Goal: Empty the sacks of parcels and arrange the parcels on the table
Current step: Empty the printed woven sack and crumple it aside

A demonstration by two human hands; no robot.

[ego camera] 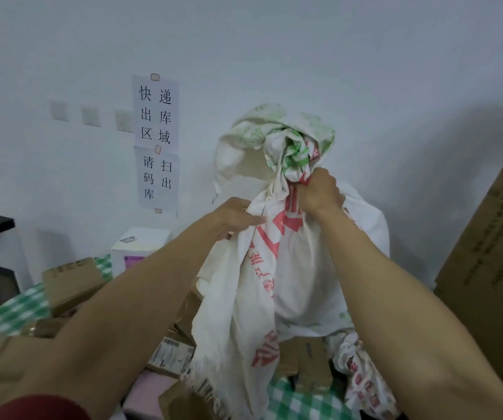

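Big white cloth sack [262,283] with red print is hanging mid-scene over the tabletop [17,310], frayed hem dangling near. Right hand [319,192] is clamping its bunched neck up top, and left hand [235,218] is pinching the fabric edge just lower left. A green-printed sack [244,147] is slumping behind it against the far wall [304,56]. A tall carton [492,268] is standing at right. Brown cardboard parcels [71,283] are lying piled on the green-check cloth, and paper signs [156,140] are hanging on the wall.
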